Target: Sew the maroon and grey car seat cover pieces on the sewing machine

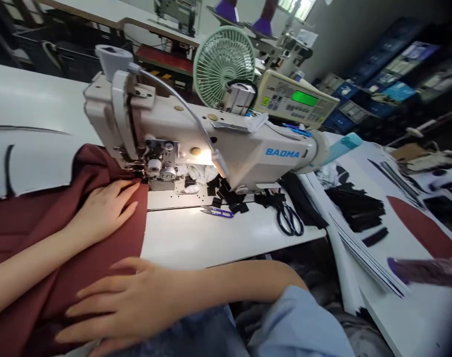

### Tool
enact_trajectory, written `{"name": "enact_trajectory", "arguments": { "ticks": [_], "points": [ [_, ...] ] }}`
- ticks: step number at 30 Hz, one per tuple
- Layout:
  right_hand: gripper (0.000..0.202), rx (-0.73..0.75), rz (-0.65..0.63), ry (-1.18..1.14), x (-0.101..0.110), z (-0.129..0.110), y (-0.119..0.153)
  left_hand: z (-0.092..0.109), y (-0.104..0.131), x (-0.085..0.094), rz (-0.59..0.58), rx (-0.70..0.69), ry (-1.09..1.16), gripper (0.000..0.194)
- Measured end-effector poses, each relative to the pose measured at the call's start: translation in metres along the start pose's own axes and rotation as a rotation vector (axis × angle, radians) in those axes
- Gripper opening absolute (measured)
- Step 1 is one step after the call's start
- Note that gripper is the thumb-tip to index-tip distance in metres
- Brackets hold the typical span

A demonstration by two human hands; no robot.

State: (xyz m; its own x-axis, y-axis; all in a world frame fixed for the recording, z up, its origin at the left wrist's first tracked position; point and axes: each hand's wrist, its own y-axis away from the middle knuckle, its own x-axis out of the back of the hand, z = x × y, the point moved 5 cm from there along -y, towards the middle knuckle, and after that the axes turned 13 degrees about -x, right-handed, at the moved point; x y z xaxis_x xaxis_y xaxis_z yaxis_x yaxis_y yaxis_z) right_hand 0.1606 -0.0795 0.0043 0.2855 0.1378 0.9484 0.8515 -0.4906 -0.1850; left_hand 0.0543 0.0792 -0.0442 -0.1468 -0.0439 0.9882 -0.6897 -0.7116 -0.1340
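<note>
My left hand [104,210] lies open on the maroon fabric [123,248], its fingertips close to the needle area of the sewing machine [244,148]. The fabric's straight edge runs beside those fingers, and part of the cloth bunches up behind the machine head. Lower down, my right hand [129,302] rests with fingers spread over the same fabric near the table's front edge. A small lamp [220,162] on a bendy neck lights the machine bed. Purple thread snips [217,212] and black-handled scissors [290,219] lie on the table to the right of the fabric.
Black fabric scraps [231,196] are scattered by the machine bed. Behind the machine stand a green fan [225,64] and a control box [296,99] with a lit screen. On the right-hand table are black strips [355,206] and a maroon piece [421,225].
</note>
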Motion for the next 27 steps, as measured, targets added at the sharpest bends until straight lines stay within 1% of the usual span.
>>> {"name": "enact_trajectory", "arguments": {
  "ticks": [2, 3, 5, 6, 7, 8, 9, 11, 12, 14, 17, 20, 23, 25, 27],
  "points": [
    [0.044, -0.301, 0.067, 0.006, 0.033, 0.042, 0.046, 0.001, 0.0, 0.001, 0.007, -0.021, 0.001, 0.058],
    [0.042, -0.473, 0.116, 0.012, 0.05, 0.068, 0.077, 0.001, 0.0, 0.001, 0.018, -0.025, -0.004, 0.059],
    [0.039, -0.931, 0.267, 0.108, 0.087, 0.127, 0.155, 0.002, 0.001, 0.001, 0.03, -0.025, -0.018, 0.059],
    [0.036, -1.14, 0.298, 0.189, 0.103, 0.153, 0.198, 0.002, 0.001, 0.0, 0.035, -0.019, -0.026, 0.059],
    [0.034, -1.366, 0.297, 0.288, 0.117, 0.177, 0.241, 0.002, 0.001, 0.0, 0.041, -0.012, -0.034, 0.059],
    [0.033, -1.584, 0.258, 0.387, 0.127, 0.196, 0.281, 0.002, 0.001, -0.001, 0.041, -0.008, -0.042, 0.06],
    [0.034, -1.695, 0.249, 0.436, 0.137, 0.209, 0.312, 0.001, 0.001, -0.002, 0.042, -0.005, -0.05, 0.06],
    [0.039, -1.83, 0.229, 0.5, 0.149, 0.227, 0.356, 0.0, 0.0, -0.004, 0.04, -0.01, -0.062, 0.059],
    [0.039, -1.873, 0.213, 0.519, 0.152, 0.232, 0.369, -0.001, 0.0, -0.005, 0.033, -0.015, -0.067, 0.059],
    [0.035, -1.924, 0.178, 0.546, 0.156, 0.237, 0.382, -0.003, 0.001, -0.007, 0.015, -0.028, -0.073, 0.058],
    [0.025, -1.945, 0.151, 0.571, 0.159, 0.236, 0.384, -0.004, 0.001, -0.009, 0.008, -0.038, -0.076, 0.059],
    [0.015, -1.949, 0.165, 0.566, 0.164, 0.231, 0.384, -0.003, 0.002, -0.007, 0.024, -0.036, -0.076, 0.059],
    [0.01, -1.964, 0.232, 0.533, 0.174, 0.224, 0.388, -0.002, 0.002, -0.005, 0.023, -0.043, -0.079, 0.058],
    [0.012, -1.99, 0.325, 0.522, 0.187, 0.216, 0.391, -0.004, 0.002, -0.006, 0.013, -0.055, -0.083, 0.057],
    [0.015, -2.004, 0.425, 0.519, 0.201, 0.204, 0.389, -0.007, 0.002, -0.007, -0.004, -0.071, -0.092, 0.057]
  ]
}}
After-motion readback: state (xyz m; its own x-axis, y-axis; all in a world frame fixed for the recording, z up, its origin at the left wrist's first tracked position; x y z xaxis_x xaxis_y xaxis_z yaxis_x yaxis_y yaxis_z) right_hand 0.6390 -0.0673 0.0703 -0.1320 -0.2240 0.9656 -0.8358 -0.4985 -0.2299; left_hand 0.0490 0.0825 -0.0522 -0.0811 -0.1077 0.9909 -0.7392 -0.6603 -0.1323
